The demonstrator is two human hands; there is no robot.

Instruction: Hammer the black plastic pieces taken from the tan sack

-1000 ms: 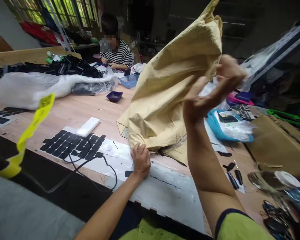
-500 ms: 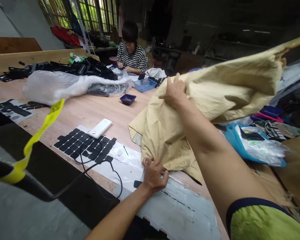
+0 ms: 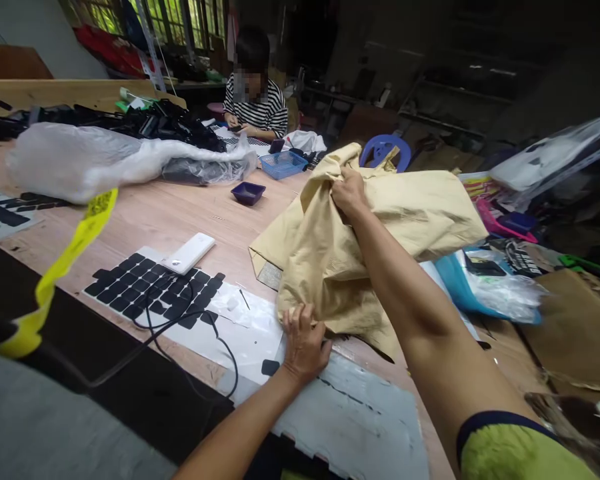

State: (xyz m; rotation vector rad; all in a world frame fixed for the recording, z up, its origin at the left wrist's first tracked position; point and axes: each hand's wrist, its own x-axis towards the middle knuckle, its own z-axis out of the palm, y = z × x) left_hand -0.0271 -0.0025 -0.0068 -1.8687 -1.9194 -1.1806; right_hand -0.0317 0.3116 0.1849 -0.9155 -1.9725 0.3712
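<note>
A large crumpled tan sack (image 3: 340, 267) stands bunched up on the wooden table, its far right part sticking out past my right forearm. My right hand (image 3: 351, 193) is closed round a gathered fold near its top. Low on the near side, my left hand (image 3: 304, 343) has its fingers bent over the sack's bottom edge and pinches it. Under my left wrist lies a grey sheet (image 3: 360, 413). Left of the sack, a white sheet (image 3: 245, 327) carries rows of black stickers (image 3: 135, 287). What the sack holds, if anything, is hidden.
A white power bank (image 3: 190, 253) with a black cable rests on the stickers. Behind are a dark blue tray (image 3: 248, 193), a blue basket (image 3: 283, 165) and a plastic-wrapped bundle (image 3: 105, 160). A person in stripes (image 3: 257, 107) sits across. A blue bag (image 3: 490, 287) lies right.
My right hand has grasped a fold at the sack's top, and the raised far end has dropped and crumpled inward. The left hand stays at the near edge. The view has shifted slightly right.
</note>
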